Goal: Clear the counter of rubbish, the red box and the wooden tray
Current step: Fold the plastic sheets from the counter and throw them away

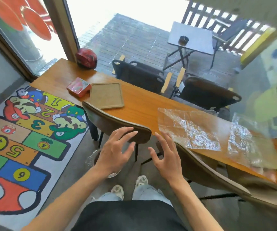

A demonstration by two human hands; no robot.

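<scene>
- Here, a person stands beside a long wooden counter (139,104), looking down at both hands held out in front of the body.
- The left hand (116,152) and right hand (166,157) hover above the floor, fingers spread and relaxed; neither grip is around anything.
- The red box (78,87) lies toward the far left end of the counter, touching the edge of the wooden tray (107,95) beside it.
- Two crumpled sheets of clear plastic wrap (189,130), likely the rubbish, lie on the counter to the right, nearer the right hand.
- A chair back (116,124) stands between the person and the tray; another chair sits close under the plastic.
- Risk: the thin plastic may slip off the counter's edge or tear if grabbed carelessly, since part of it appears to overhang.
- Risk: reaching over the chair for the tray could nudge the box off the counter.
- A lined bin (91,160) seems to sit on the floor below the left hand, partly hidden.
</scene>
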